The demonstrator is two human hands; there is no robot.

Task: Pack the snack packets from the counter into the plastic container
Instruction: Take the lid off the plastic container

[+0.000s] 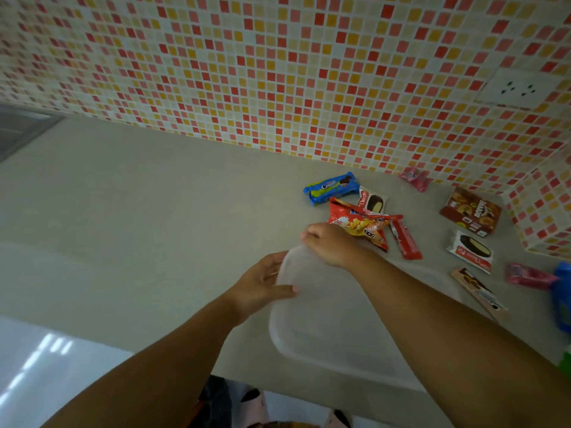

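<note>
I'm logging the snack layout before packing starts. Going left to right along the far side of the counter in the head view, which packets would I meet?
Blue cookie packet → white chocolate-pie wrapper → slim red wafer bar → small pink candy wrapper by the wall → brown biscuit box.

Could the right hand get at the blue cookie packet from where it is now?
Probably yes: the right hand rests on the plastic container, and only the red snack bag lies partly between it and the blue cookie packet.

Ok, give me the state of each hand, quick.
Left hand: gripping the container at its far left edge, thumb on top.
Right hand: fingers curled on the container's far corner; grip cannot be told.
</note>
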